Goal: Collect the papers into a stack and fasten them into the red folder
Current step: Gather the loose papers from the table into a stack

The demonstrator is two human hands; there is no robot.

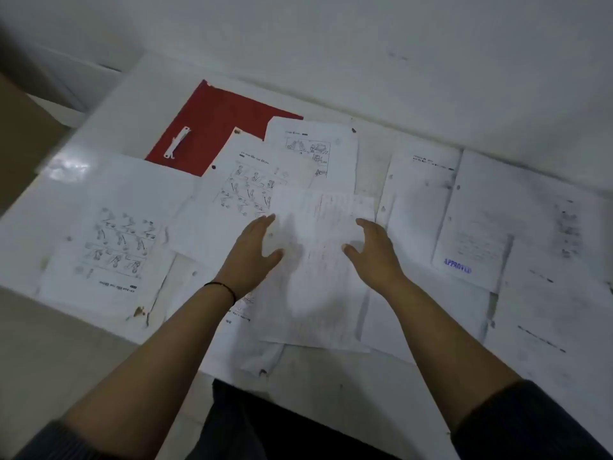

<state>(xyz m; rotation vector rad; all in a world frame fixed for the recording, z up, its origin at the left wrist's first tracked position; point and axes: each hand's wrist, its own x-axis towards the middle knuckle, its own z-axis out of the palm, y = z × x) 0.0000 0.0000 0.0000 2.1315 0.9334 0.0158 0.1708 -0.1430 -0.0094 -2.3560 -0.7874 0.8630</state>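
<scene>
Several white papers lie scattered over a white table. The red folder lies open at the back left, with a white fastener strip on it. Two sheets overlap its right part. One sheet with faint red print lies in the middle between my hands. My left hand hovers at its left edge, fingers straight and spread. At the sheet's right edge is my right hand, fingers loosely bent; it grips nothing. A sheet with cartoon drawings lies left, and one stamped APPROVED lies right.
A white wall rises right behind the table. The table's front edge runs near my body, and a beige floor shows at the lower left. A brown panel stands at the far left.
</scene>
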